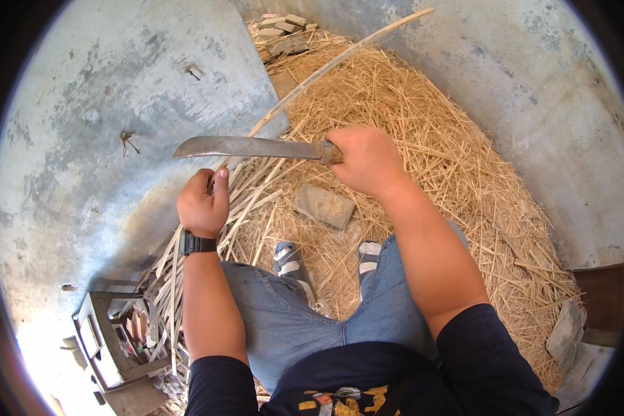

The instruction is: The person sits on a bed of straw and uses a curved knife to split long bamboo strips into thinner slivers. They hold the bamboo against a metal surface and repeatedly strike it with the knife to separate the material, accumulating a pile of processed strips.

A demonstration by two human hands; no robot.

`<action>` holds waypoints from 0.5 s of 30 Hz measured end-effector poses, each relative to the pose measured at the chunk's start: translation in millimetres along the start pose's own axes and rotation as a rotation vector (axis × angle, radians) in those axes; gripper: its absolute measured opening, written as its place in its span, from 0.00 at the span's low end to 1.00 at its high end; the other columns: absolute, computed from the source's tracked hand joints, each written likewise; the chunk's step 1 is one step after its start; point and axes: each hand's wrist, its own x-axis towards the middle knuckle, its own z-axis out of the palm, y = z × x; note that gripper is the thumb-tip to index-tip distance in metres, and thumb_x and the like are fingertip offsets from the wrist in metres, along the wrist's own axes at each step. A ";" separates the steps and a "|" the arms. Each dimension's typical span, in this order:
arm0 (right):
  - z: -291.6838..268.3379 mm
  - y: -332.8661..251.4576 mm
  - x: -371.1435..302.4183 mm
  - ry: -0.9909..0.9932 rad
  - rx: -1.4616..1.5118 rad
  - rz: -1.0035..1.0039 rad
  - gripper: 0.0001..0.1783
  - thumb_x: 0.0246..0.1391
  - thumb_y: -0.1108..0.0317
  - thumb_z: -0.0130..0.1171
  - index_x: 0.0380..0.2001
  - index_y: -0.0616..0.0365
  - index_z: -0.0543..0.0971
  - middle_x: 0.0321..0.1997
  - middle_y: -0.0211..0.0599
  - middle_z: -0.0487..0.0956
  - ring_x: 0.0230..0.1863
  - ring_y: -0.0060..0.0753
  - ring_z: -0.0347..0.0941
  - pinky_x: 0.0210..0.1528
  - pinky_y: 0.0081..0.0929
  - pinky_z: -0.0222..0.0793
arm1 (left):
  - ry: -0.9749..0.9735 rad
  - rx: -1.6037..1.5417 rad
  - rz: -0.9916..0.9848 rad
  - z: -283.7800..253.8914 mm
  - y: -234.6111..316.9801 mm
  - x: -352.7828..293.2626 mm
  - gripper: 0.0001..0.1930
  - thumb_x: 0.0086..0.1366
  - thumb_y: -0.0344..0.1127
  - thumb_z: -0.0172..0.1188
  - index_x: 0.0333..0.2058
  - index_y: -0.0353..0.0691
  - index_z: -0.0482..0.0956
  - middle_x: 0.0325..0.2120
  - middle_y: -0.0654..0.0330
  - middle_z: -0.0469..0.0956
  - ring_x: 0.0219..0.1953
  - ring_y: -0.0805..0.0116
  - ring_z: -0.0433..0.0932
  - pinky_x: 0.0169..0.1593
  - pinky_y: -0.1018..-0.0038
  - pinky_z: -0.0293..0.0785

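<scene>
My right hand [369,158] is wrapped round the short handle of a machete [256,147], whose broad blade points left with an upturned tip. A long, pale strip of split wood or bamboo [340,59] slants from my left hand up toward the far right. Thumb and fingers of my left hand [204,202] pinch its near end, just below the blade. The blade crosses the strip close above those fingers; whether the edge touches it I cannot tell. A dark watch [197,243] is on my left wrist.
Pale shavings [423,132] cover the floor, with a flat block [324,206] between my feet. Split strips [246,208] lie in a bundle beside my left arm. A wooden box frame [93,340] stands at lower left; bricks [284,26] are piled far back. Worn walls [118,90] stand close around.
</scene>
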 end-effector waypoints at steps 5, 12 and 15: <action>-13.3 11.3 2.8 0.055 0.106 0.111 0.11 0.49 0.60 0.69 0.34 0.51 0.83 0.29 0.42 0.82 0.31 0.48 0.80 0.35 0.43 0.74 | -0.011 -0.014 0.036 -2.4 -3.2 0.7 0.21 0.70 0.50 0.60 0.25 0.38 0.79 0.18 0.52 0.75 0.20 0.51 0.75 0.26 0.63 0.69; -26.3 23.8 4.9 -0.010 0.063 0.285 0.11 0.52 0.58 0.67 0.36 0.50 0.84 0.32 0.43 0.83 0.35 0.49 0.81 0.40 0.44 0.76 | -0.112 -0.001 0.001 2.0 2.3 0.9 0.22 0.70 0.51 0.59 0.24 0.39 0.79 0.18 0.52 0.76 0.21 0.50 0.75 0.27 0.62 0.70; -11.9 11.8 2.2 -0.064 0.002 0.140 0.10 0.51 0.59 0.67 0.36 0.49 0.83 0.30 0.42 0.83 0.35 0.49 0.81 0.40 0.44 0.76 | -0.143 -0.026 0.005 5.1 11.6 -0.5 0.22 0.70 0.51 0.58 0.24 0.39 0.78 0.18 0.52 0.76 0.22 0.49 0.76 0.27 0.60 0.70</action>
